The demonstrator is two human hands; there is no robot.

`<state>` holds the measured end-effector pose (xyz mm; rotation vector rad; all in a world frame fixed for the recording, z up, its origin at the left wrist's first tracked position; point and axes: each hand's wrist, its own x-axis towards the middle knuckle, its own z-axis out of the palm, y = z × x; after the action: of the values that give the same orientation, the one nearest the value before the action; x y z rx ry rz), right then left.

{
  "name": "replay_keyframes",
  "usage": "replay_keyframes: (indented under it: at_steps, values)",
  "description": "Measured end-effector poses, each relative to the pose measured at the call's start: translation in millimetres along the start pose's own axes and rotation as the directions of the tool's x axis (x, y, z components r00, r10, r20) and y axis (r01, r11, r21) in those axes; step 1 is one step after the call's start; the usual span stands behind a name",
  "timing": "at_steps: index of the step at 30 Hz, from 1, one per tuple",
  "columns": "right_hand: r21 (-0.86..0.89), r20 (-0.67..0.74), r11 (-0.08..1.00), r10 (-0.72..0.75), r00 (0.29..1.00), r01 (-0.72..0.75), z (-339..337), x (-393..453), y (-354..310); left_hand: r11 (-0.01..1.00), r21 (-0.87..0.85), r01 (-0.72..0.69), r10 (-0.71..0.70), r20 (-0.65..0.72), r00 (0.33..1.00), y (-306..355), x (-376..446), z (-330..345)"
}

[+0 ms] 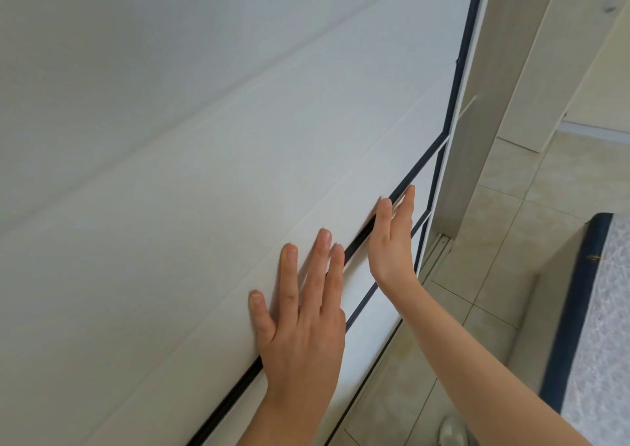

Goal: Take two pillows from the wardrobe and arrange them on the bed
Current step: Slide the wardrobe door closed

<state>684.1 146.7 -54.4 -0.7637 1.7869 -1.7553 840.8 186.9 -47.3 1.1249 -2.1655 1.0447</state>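
A white sliding wardrobe door (191, 179) with a dark edge strip (402, 186) fills most of the head view, tilted. My left hand (303, 323) lies flat on the door panel, fingers spread, just left of the dark strip. My right hand (392, 237) is pressed edge-on against the dark strip, fingers straight and together. Neither hand holds anything. A second white panel (371, 312) shows behind the strip. No pillows are visible. The corner of the bed (603, 326), with a dark blue border and a pale patterned cover, is at the right edge.
The wardrobe's beige side frame (484, 114) stands to the right of the doors, with a floor track (439, 244) at its base. Beige floor tiles (511, 213) run between the wardrobe and the bed. A shoe tip (453, 432) shows at the bottom.
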Motion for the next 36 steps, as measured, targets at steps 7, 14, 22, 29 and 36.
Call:
replay_keyframes:
  at_steps: [7, 14, 22, 29, 36]
  values:
    - [-0.015, 0.081, 1.000, -0.008, 0.997, 0.009, -47.9, 74.3, 2.5, 0.996, 0.087, 0.016, -0.013, -0.034, 0.999, 50.0, 50.8, 33.2]
    - [-0.045, 0.155, 0.999, -0.002, 0.988, 0.010, -86.4, 150.0, 6.8, 0.994, 0.108, 0.007, 0.002, -0.078, 0.997, 103.3, 109.2, 65.7]
    - [-0.036, 0.098, 0.999, -0.015, 0.995, 0.019, -117.2, 233.6, 10.8, 0.997, 0.082, -0.007, 0.016, -0.109, 0.994, 160.9, 170.1, 105.5]
    - [0.047, -0.010, 0.997, 0.057, 0.998, -0.056, -139.3, 298.8, 16.3, 0.999, 0.028, -0.044, 0.048, -0.122, 0.991, 208.8, 216.8, 134.3]
    - [0.078, -0.082, 0.995, 0.073, 0.994, -0.067, -161.9, 354.6, 12.7, 0.998, 0.044, -0.055, 0.057, -0.057, 0.997, 251.8, 262.7, 148.2]
